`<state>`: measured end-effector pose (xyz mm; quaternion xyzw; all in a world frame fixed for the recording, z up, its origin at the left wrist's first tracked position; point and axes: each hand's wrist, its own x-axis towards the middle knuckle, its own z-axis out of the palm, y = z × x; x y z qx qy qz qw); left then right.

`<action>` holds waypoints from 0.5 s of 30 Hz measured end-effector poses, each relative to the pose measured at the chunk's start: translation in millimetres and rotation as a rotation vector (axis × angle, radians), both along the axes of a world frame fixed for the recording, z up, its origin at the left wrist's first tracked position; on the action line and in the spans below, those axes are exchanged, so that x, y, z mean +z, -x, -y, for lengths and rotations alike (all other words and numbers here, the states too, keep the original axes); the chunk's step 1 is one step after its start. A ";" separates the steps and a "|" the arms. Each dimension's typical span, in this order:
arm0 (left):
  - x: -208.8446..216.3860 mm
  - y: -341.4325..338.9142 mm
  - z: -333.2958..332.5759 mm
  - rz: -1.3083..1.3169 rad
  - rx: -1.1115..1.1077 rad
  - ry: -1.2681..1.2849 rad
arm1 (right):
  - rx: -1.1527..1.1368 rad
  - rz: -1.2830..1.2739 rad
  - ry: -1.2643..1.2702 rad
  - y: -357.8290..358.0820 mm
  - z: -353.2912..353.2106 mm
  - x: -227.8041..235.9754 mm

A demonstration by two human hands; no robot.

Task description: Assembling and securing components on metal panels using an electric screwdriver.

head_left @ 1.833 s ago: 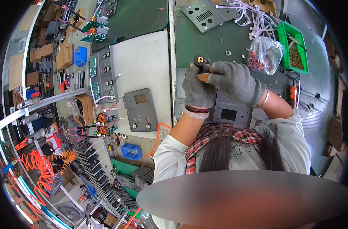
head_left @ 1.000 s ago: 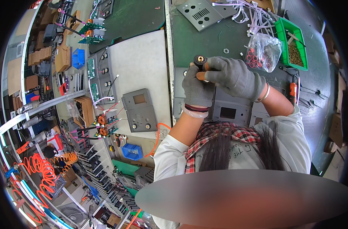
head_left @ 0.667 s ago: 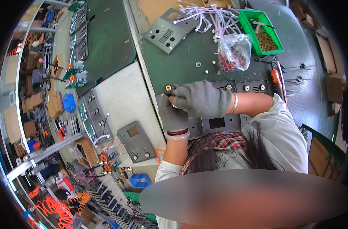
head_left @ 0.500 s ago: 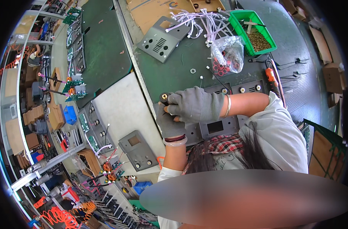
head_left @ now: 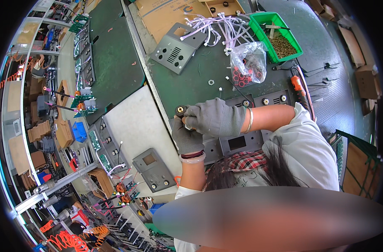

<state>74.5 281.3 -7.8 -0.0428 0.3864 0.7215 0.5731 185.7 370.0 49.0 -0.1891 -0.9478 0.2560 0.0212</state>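
Note:
My left hand, gloved in grey, is closed around a black round socket with a brass centre. My right hand, gloved too, presses against it with fingers curled; a small shiny metal piece, perhaps a nut, shows between the two hands. Beneath and beside the right wrist lie grey metal panels, partly hidden by my arms. Some carry sockets with nuts. A loose hex nut lies on the green bench beyond my hands, near a thin black wire.
Beyond lie a clear bag of red rings, white cables, a grey panel and a green bin holding small brass parts. An orange-and-black screwdriver lies at right. Another panel rests on the pale board at left.
My fingers have shifted slightly around the socket, and the shiny metal piece between my hands shows more now. The whole view has moved a little; the things on the bench stay put.

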 end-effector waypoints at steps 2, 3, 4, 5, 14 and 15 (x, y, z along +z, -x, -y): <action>-0.6 1.0 0.8 -0.022 -0.067 -0.111 | 0.030 -0.066 -0.019 -4.1 1.2 6.0; -2.4 1.5 1.2 0.049 -0.075 -0.150 | 0.046 -0.105 -0.021 -4.6 1.2 7.7; -5.2 1.6 1.5 0.119 -0.085 -0.208 | 0.035 -0.126 -0.021 -4.1 0.4 8.3; -8.3 1.9 2.2 0.188 -0.093 -0.266 | 0.032 -0.135 -0.015 -3.6 -0.8 8.1; -14.8 0.6 1.8 -0.073 0.012 -0.048 | 0.059 -0.272 -0.076 -0.6 -1.6 2.7; -11.9 0.6 0.3 0.068 0.061 -0.026 | 0.016 -0.280 -0.065 -0.4 -1.1 3.4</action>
